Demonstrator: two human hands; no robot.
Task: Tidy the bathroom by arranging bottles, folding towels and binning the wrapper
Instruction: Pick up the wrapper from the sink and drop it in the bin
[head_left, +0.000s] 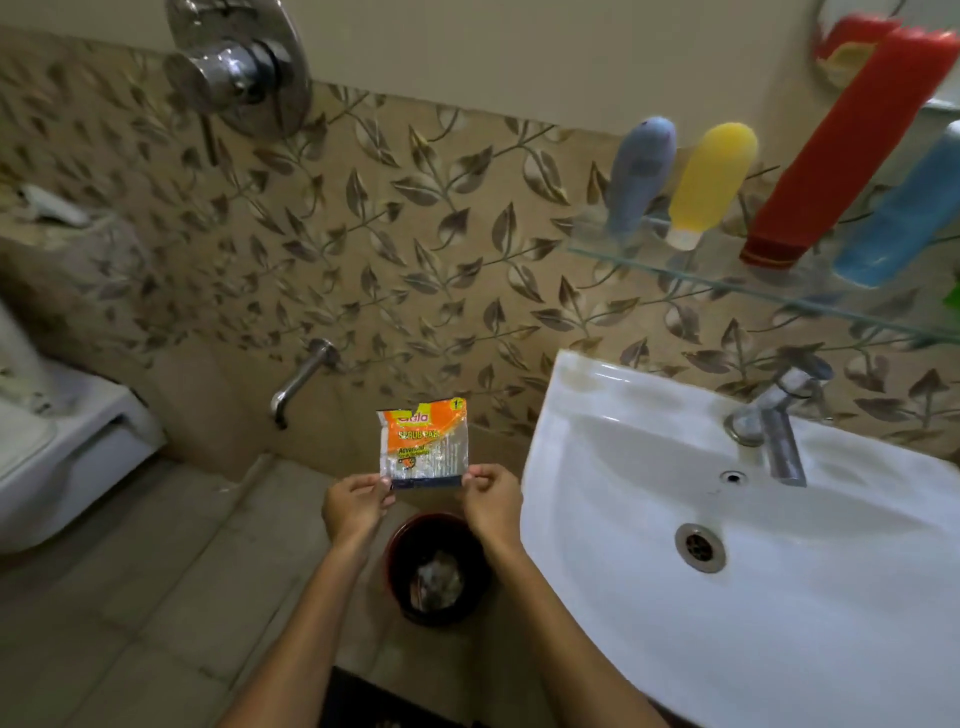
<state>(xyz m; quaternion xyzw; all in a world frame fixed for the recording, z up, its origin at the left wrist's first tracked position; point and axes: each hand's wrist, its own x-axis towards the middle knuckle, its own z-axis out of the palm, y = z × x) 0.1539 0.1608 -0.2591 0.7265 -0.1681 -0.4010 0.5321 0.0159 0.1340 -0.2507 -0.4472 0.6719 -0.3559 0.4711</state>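
One orange-and-clear wrapper (423, 442) is held flat above the one dark bin (437, 569), left of the white sink (597, 519). The left hand (356, 506) and right hand (491, 499) each pinch a bottom corner with curled fingers. The bin holds crumpled scraps. Four bottles stand on the glass shelf (587, 250) above the sink: grey-blue (640, 171), yellow (712, 182), red (836, 150), blue (904, 213).

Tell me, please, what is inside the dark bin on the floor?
The bin holds some crumpled, pale, shiny rubbish. What lies beneath it, and the bin's bottom, stays covered.
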